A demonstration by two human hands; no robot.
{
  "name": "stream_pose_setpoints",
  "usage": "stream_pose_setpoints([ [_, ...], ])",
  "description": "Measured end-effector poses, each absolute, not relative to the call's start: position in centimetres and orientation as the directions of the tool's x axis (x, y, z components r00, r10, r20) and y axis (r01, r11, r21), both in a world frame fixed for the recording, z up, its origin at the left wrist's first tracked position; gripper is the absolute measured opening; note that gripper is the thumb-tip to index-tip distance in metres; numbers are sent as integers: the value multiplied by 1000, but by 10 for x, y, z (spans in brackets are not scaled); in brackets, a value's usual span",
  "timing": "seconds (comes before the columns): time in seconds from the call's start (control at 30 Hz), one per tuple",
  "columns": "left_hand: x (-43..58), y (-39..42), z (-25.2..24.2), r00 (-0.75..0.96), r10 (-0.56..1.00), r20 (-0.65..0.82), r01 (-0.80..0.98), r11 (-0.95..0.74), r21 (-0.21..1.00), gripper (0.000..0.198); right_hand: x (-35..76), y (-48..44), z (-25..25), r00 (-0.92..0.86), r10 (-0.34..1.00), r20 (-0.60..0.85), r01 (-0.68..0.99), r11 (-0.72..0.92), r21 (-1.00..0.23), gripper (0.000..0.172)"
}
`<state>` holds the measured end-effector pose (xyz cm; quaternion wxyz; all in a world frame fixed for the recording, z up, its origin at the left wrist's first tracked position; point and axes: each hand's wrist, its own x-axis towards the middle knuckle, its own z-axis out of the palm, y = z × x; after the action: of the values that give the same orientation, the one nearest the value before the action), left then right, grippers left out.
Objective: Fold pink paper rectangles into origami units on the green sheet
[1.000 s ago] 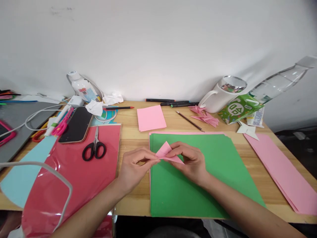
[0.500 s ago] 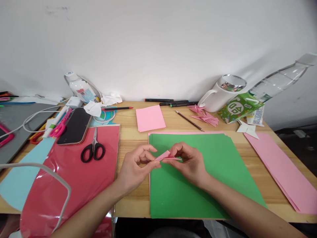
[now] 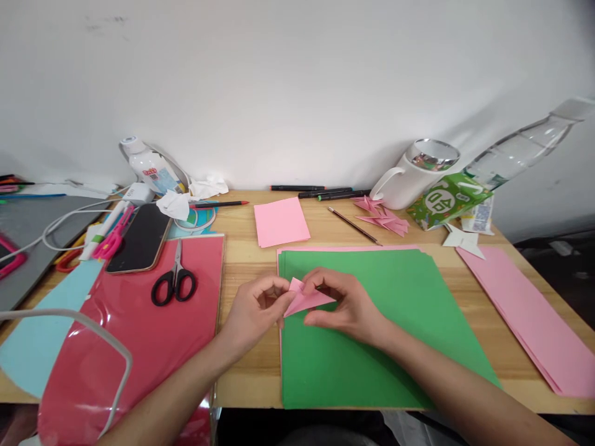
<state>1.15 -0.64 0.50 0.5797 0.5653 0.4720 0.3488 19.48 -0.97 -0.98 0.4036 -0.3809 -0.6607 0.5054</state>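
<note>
A small piece of folded pink paper (image 3: pixel 307 301) is held above the left part of a green paper stack (image 3: pixel 372 359). My left hand (image 3: pixel 263 303) pinches its left end between thumb and fingers. My right hand (image 3: pixel 346 303) has its fingertips at the paper's upper edge, with the thumb apart below it. Part of the paper is hidden behind the fingers. Behind the hands lies a stack of square pink paper (image 3: pixel 281 222). Several folded pink paper pieces (image 3: pixel 385 220) rest near the mug.
Black-handled scissors (image 3: pixel 173 279) and a phone (image 3: pixel 139 238) lie on a red plastic-wrapped pack (image 3: pixel 153 347) at left. Pens (image 3: pixel 297 188) and a pencil (image 3: pixel 356 225) lie toward the wall. A white mug (image 3: pixel 411 176), a leaning bottle (image 3: pixel 520 148) and pink strips (image 3: pixel 530 316) are at right.
The folded paper has turned, so its flat triangular side faces me and one corner points up. My right thumb has come off its lower edge; the left hand has shifted its pinch.
</note>
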Motion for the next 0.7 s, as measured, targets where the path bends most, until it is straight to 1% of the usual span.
stream_pose_setpoints([
  [0.13, 14, -6, 5, 340, 907, -248, 34, 251, 967, 20, 192, -12, -13, -246, 967, 69, 74, 90, -993, 26],
  [0.2, 15, -6, 6, 358, 890, -283, -14, 308, 951, 25, 191, -12, -14, -211, 976, 52, 92, 73, -993, 29],
  [0.27, 16, -5, 6, 378, 875, -304, -40, 344, 938, 29, 190, -13, -13, -216, 975, 43, 110, 68, -992, 25],
  [0.37, 16, -6, 7, 388, 869, -308, -38, 349, 936, 29, 189, -14, -12, -224, 974, 24, 143, 58, -988, 13],
  [0.4, 16, -6, 7, 389, 867, -311, -32, 350, 936, 29, 188, -14, -12, -217, 976, 17, 155, 52, -987, 11],
  [0.47, 16, -6, 8, 393, 860, -325, -28, 364, 931, 30, 188, -15, -12, -196, 981, -2, 160, 30, -987, 13],
  [0.57, 16, -6, 9, 395, 850, -350, -42, 397, 917, 32, 188, -14, -14, -205, 978, -34, 116, -10, -993, 15],
  [0.7, 15, -6, 8, 402, 837, -372, -67, 433, 899, 37, 188, -14, -12, -230, 973, -22, 84, -2, -996, 11],
])
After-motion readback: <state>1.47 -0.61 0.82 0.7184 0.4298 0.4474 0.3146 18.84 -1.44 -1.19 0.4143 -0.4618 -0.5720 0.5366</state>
